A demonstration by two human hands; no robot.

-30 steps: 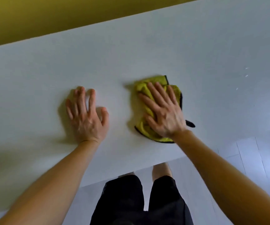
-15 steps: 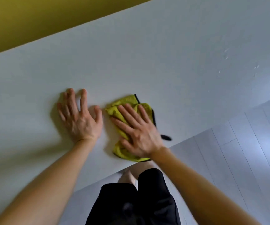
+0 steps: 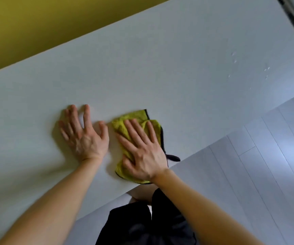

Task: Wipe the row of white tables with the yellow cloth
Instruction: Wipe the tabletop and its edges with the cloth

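Note:
A crumpled yellow cloth [image 3: 123, 124] with a black edge lies on the white table [image 3: 169, 71], close to its near edge. My right hand [image 3: 140, 151] presses flat on the cloth with straight, spread fingers and covers most of it. My left hand [image 3: 84, 137] rests flat on the bare tabletop just left of the cloth, fingers spread, a small gap between thumb and cloth. A black tag of the cloth sticks out over the table's edge.
A few small white specks [image 3: 234, 59] lie on the tabletop at the far right. A yellow-green wall [image 3: 36, 23] runs behind the table. Pale floorboards [image 3: 248, 174] lie to the right, and my legs in black shorts [image 3: 142, 227] stand at the near edge.
My right hand has slid the cloth leftward and nearer to the table's front edge, ending beside my left hand. The view has swung, showing more of the table's right end.

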